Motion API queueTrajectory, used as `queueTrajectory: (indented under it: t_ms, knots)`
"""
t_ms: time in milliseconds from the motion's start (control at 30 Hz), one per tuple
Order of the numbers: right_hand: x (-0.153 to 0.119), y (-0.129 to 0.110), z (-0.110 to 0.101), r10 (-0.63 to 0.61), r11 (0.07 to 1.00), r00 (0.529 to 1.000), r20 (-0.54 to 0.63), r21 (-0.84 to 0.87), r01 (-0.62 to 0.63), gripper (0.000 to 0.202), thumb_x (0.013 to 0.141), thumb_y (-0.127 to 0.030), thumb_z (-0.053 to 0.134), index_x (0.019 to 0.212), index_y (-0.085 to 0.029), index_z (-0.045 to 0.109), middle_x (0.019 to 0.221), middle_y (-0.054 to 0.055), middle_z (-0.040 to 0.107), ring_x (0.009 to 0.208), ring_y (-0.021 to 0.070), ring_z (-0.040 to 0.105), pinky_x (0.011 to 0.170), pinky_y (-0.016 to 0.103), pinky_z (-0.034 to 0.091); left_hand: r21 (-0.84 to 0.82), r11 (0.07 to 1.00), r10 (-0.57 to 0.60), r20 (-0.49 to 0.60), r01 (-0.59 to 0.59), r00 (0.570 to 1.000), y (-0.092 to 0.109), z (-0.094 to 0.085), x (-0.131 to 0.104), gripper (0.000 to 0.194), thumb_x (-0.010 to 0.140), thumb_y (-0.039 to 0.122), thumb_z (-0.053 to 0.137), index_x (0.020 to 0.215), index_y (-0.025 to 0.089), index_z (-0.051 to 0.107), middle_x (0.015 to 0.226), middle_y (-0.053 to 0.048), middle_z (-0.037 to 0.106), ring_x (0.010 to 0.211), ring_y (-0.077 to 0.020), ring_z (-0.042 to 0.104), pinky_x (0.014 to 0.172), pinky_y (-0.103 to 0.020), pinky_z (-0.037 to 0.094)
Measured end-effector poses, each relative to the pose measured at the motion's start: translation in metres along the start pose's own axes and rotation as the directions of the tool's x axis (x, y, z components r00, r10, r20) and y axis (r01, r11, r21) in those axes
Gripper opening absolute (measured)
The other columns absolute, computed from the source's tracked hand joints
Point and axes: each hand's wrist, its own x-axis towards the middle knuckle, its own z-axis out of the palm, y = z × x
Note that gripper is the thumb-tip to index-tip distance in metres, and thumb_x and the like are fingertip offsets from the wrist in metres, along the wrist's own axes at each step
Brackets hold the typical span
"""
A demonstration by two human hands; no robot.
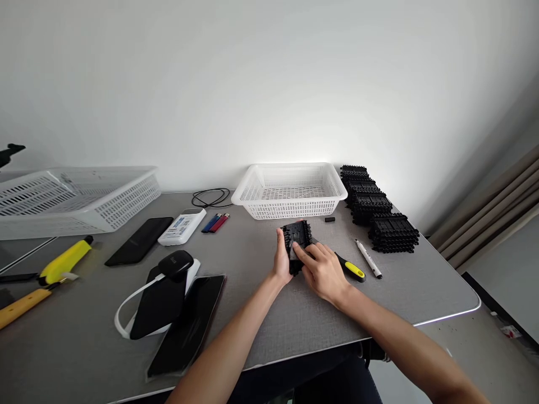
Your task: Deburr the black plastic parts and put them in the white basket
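The head view shows two bare hands near the middle of the grey table [252, 252]. The left hand [282, 261] holds a black part with bumpy edges [300, 231], its thumb up along one side. The part is in front of the white basket [295, 210]. The right hand [326, 273] has one finger stretched out, touching the front of the part, with the others bent. It is hard to tell if those bent fingers hold anything.

A tool with a yellow and black handle [354, 270] is partly behind the right hand. A white pen [369, 259] lies beside it, near a pile of black parts [393, 233].

The step now looks like touching or pressing the part's face. The next move seems to call for a firm left grip and a careful right finger.
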Motion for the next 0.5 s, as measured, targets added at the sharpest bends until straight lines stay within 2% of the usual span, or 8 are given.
queueTrajectory:
  t_ms: [67, 133, 200, 300, 400, 500]
  knots:
    - [-0.0017, 0.0000, -0.0017, -0.023, 1.000, 1.000, -0.015, -0.004, 0.023, 0.038, 0.090, -0.015, 0.047, 0.123, -0.018, 0.065, 0.085, 0.007, 0.060, 0.078, 0.0228, 0.050, 0.070, 0.037, 0.043, -0.007, 1.000, -0.012, 0.003, 0.012, 1.000, 0.0036, -0.0018, 0.0011, 0.076, 0.080, 0.076, 0.051, 0.128, 0.020, 0.063, 0.110, -0.010, 0.073, 0.103, -0.0272, 0.067, 0.090, -0.038, 0.054]
    - [-0.0031, 0.0005, -0.0026, -0.015, 1.000, 0.998, -0.053, 0.022, 0.016, 0.033, 0.089, -0.016, 0.049, 0.114, -0.019, 0.070, 0.081, 0.006, 0.059, 0.076, 0.0220, 0.050, 0.069, 0.037, 0.042, -0.008, 1.000, -0.006, 0.009, 0.006, 1.000, 0.0059, -0.0028, 0.0021, 0.077, 0.079, 0.077, 0.050, 0.129, 0.020, 0.062, 0.110, -0.010, 0.072, 0.103, -0.0272, 0.067, 0.088, -0.038, 0.054]
    - [-0.0032, 0.0013, -0.0026, 0.025, 0.999, 0.995, -0.097, 0.048, -0.020, 0.039, 0.088, -0.014, 0.047, 0.122, -0.018, 0.066, 0.087, 0.008, 0.060, 0.079, 0.0222, 0.051, 0.072, 0.037, 0.044, -0.006, 1.000, -0.009, 0.016, 0.009, 1.000, 0.0057, -0.0028, 0.0024, 0.077, 0.079, 0.077, 0.050, 0.130, 0.021, 0.061, 0.112, -0.009, 0.072, 0.104, -0.0273, 0.067, 0.090, -0.037, 0.053]
    - [-0.0009, 0.0024, -0.0011, 0.082, 0.996, 0.991, -0.105, 0.039, -0.078, 0.055, 0.088, -0.010, 0.042, 0.143, -0.015, 0.048, 0.102, 0.011, 0.059, 0.087, 0.0238, 0.051, 0.076, 0.038, 0.047, 0.007, 0.999, -0.036, 0.043, 0.036, 0.998, 0.0014, -0.0013, 0.0011, 0.075, 0.079, 0.075, 0.053, 0.131, 0.022, 0.061, 0.114, -0.009, 0.072, 0.108, -0.0275, 0.066, 0.094, -0.038, 0.051]
    - [0.0020, 0.0016, 0.0007, 0.065, 0.998, 0.998, -0.015, -0.019, -0.066, 0.060, 0.089, -0.009, 0.039, 0.149, -0.016, 0.040, 0.105, 0.011, 0.059, 0.088, 0.0247, 0.051, 0.076, 0.038, 0.047, 0.019, 0.999, -0.036, 0.064, 0.035, 0.997, -0.0033, 0.0002, -0.0012, 0.074, 0.079, 0.074, 0.054, 0.130, 0.021, 0.062, 0.114, -0.009, 0.072, 0.110, -0.0281, 0.065, 0.098, -0.038, 0.049]
    - [0.0027, -0.0014, 0.0006, 0.021, 0.999, 0.998, 0.065, -0.038, -0.019, 0.058, 0.090, -0.012, 0.042, 0.148, -0.014, 0.041, 0.101, 0.010, 0.061, 0.085, 0.0241, 0.050, 0.075, 0.038, 0.046, 0.014, 0.999, -0.038, 0.038, 0.037, 0.999, -0.0026, -0.0007, -0.0019, 0.073, 0.081, 0.074, 0.051, 0.128, 0.019, 0.063, 0.112, -0.010, 0.073, 0.110, -0.0284, 0.065, 0.098, -0.039, 0.050]
